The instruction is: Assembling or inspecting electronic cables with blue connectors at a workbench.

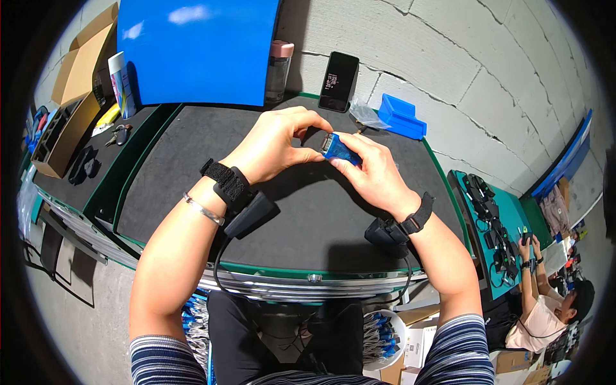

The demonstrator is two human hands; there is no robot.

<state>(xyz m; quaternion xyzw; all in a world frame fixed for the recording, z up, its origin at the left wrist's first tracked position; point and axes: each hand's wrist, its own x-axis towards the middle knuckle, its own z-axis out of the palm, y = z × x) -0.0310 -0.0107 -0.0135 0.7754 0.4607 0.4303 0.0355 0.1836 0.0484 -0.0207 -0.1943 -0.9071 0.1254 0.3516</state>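
A small translucent blue connector [340,150] with a silver metal end is held up over the dark work mat [289,224]. My right hand [378,173] grips its body between thumb and fingers. At the metal end, my left hand [276,144] curls its thumb and index finger around the connector's upper and lower edges. The other fingers of the left hand are folded behind and partly hidden. Each wrist wears a black strap with a black box, and a cable runs down from each box.
A blue panel [192,58], a lidded jar [278,70], a phone [339,81] and a blue plastic holder [401,115] line the back. To the left are a cardboard box [67,138], a spray can [122,83] and keys [119,135]. At right, a person [539,321] works beside a green table [497,269].
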